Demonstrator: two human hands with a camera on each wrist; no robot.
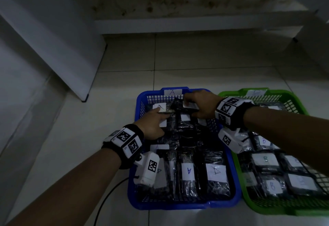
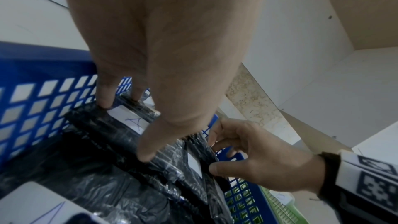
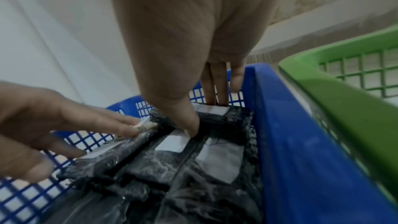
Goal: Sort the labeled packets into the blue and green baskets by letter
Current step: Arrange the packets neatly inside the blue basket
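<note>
A blue basket [image 1: 178, 206] tagged A holds several black wrapped packets with white A labels [image 1: 189, 171]. The green basket [image 1: 284, 209] to its right holds packets labelled B [image 1: 272, 185]. My left hand [image 1: 156, 118] reaches into the blue basket's far left corner, where its straight fingers [image 2: 105, 101] rest on an A packet [image 2: 133, 120]. At the far right corner my right hand [image 1: 199, 104] pinches a black packet [image 3: 224, 122], thumb [image 3: 191, 130] on the near side and fingers behind it. That packet's label is mostly hidden.
Both baskets sit side by side on a pale tiled floor [image 1: 195, 61]. A black cable [image 1: 110, 190] runs along the floor left of the blue basket. A white board [image 1: 62, 38] leans at the left, and a low step [image 1: 195, 24] crosses the back.
</note>
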